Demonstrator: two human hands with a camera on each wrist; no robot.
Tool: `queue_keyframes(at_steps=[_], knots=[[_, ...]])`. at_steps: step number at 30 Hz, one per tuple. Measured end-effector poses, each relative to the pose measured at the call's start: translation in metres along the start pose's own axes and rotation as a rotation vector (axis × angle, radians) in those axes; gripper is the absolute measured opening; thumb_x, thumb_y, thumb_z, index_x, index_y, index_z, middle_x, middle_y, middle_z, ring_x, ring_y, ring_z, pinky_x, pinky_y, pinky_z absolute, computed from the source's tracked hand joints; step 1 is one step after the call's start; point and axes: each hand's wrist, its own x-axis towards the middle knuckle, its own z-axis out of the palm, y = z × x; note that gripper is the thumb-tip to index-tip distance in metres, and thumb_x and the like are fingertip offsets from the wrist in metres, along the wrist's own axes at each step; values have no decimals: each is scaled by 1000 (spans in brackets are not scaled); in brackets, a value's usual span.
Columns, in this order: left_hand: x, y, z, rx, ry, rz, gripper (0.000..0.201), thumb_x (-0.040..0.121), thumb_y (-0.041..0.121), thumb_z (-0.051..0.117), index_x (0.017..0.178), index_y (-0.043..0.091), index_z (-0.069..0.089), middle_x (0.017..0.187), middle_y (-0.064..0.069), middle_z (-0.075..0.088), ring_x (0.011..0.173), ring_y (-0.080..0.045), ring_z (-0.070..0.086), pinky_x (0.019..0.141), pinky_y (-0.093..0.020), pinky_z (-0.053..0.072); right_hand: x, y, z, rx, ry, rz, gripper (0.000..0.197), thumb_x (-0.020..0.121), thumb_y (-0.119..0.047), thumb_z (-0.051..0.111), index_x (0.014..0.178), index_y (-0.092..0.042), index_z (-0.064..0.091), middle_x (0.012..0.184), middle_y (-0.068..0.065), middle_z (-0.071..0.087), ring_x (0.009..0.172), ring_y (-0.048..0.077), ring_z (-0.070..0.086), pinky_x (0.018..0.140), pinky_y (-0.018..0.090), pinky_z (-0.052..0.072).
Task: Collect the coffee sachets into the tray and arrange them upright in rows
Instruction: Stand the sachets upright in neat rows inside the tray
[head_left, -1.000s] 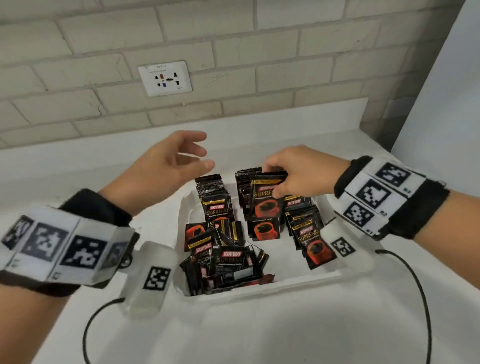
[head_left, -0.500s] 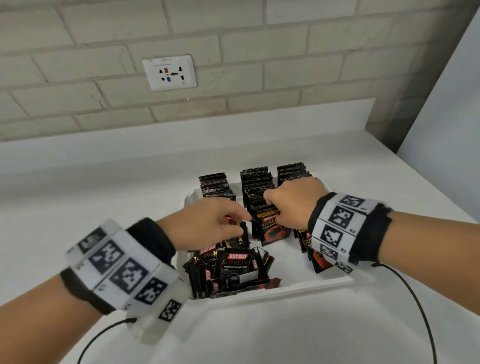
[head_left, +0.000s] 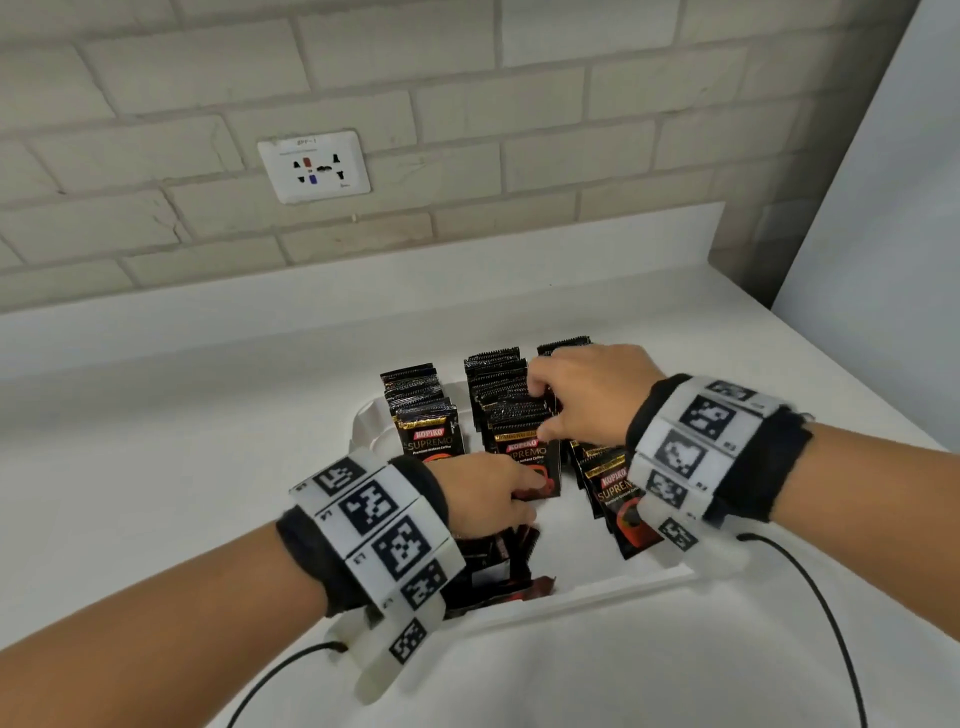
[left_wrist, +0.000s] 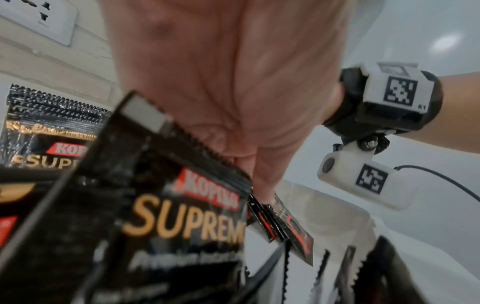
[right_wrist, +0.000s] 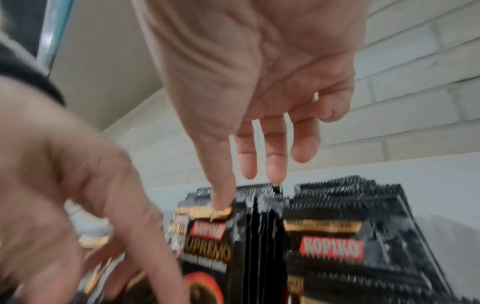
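Note:
A white tray (head_left: 597, 587) holds black Kopiko sachets standing in three rows: left row (head_left: 423, 415), middle row (head_left: 498, 384), right row (head_left: 613, 478). Loose sachets (head_left: 498, 566) lie jumbled in the tray's front left corner. My right hand (head_left: 545, 410) rests on the middle row, thumb on the front sachet, straight fingers touching the tops behind; the right wrist view shows this right hand (right_wrist: 246, 191) too. My left hand (head_left: 524, 499) reaches down over the loose pile, fingers spread, their tips touching sachets (left_wrist: 280, 226). A tilted sachet (left_wrist: 168, 216) blocks much of the left wrist view.
The tray sits on a white counter (head_left: 156, 467) against a brick wall with a socket plate (head_left: 314, 166). A grey panel (head_left: 883, 260) stands at the right. Black cables (head_left: 831, 623) trail from both wrist cameras across the counter's front.
My left hand dropped from above the tray down onto the loose pile. My right hand set a sachet at the front of the middle row and now rests on that row.

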Motion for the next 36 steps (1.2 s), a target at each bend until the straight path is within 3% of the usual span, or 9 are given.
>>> queue_keyframes(at_steps=[5,8,10,14,18,22,25,29,36], knots=[[0,2,3,33,-8,-7,46,100,26,39,145,21,33,137,-4,50,121,-20,47,96,-23,35,-17,28,-22,367,-49,91,12,89,-31,57,100,-27,60,85,-17,55,84,3,56,70,17,38],[2,2,6,30,-35,-9,44,100,25,39,143,19,36,142,-4,45,125,-20,45,105,-30,35,-39,40,-22,461,-187,18,7,90,-28,56,91,-28,63,80,-22,58,63,-15,56,55,4,38],[4,4,7,26,-48,-13,45,100,25,40,144,22,35,145,-3,43,128,-19,43,108,-32,34,-55,45,-17,441,-312,-12,11,91,-29,54,94,-28,65,79,-25,59,62,-21,53,57,1,38],[6,7,7,59,-83,-23,45,100,25,39,145,23,33,149,-1,37,132,-19,39,111,-34,31,-77,42,0,328,-594,-75,23,93,-29,50,112,-28,65,90,-26,61,85,-7,58,79,9,41],[8,9,7,83,-96,-29,45,100,26,39,145,23,33,149,0,36,132,-18,38,110,-32,30,-75,27,11,198,-753,-152,35,97,-30,41,129,-21,53,129,-11,55,113,5,50,89,14,34],[6,9,8,70,-73,-14,44,100,26,38,144,24,34,149,3,36,133,-15,38,109,-27,29,-56,28,16,193,-804,-100,38,99,-27,37,129,-12,52,128,1,56,107,15,53,88,20,39],[5,7,8,46,-54,-23,44,99,26,40,143,23,35,149,2,37,134,-15,37,111,-29,30,-45,30,21,169,-837,-82,38,99,-22,36,133,-9,48,134,7,51,122,24,47,104,30,37],[5,5,7,5,-32,-33,45,99,26,42,143,25,36,147,2,40,132,-14,39,110,-30,32,-40,30,19,204,-780,-75,43,101,-19,34,144,-15,32,148,0,34,134,16,32,106,22,25],[8,5,2,-13,8,-13,44,98,30,44,141,24,39,142,5,46,119,-12,49,92,-17,34,-39,41,23,307,-777,-52,36,97,-13,41,132,-17,50,128,2,57,115,16,53,102,25,39]])
